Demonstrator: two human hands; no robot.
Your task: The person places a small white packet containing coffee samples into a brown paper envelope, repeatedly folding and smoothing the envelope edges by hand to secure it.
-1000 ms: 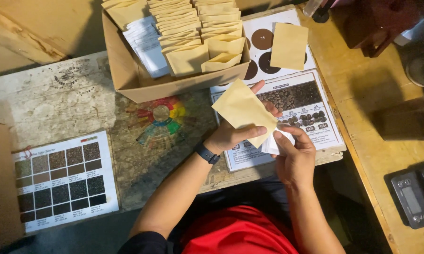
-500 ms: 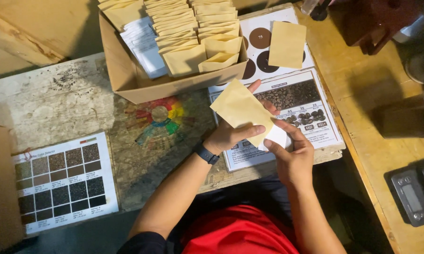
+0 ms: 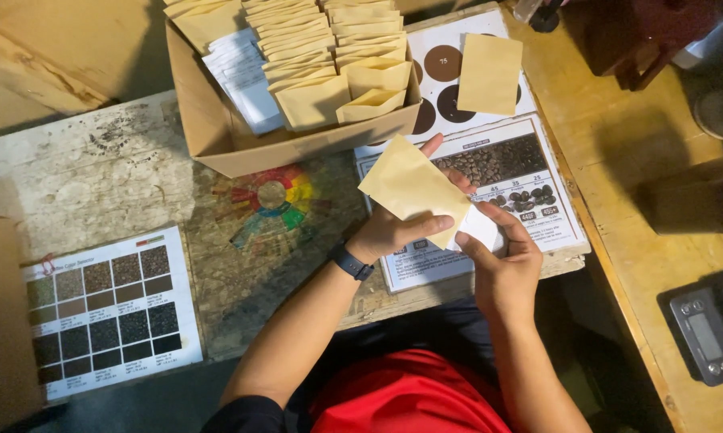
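The envelope (image 3: 413, 186) is a small flat one of tan paper, plain on the side that shows, tilted so one corner points toward the cardboard box (image 3: 217, 136) and held in the air just in front of that box, over the printed sheet with pictures of coffee beans (image 3: 514, 172). A white slip (image 3: 483, 227) shows at its lower edge, on the side away from the box.

The left hand (image 3: 397, 228) is closed on the envelope: the thumb lies across its front near the lower edge, and the fingers are behind it, with fingertips showing past its far edge. The right hand (image 3: 502, 269) is partly closed, thumb and forefinger pinching the white slip where it meets the envelope; the other fingers are curled under and hidden.

The box holds rows of similar tan envelopes standing on edge and a stack of white ones. Beside the box, away from the person, a loose tan envelope (image 3: 490, 74) lies on a sheet with brown circles (image 3: 437, 68).
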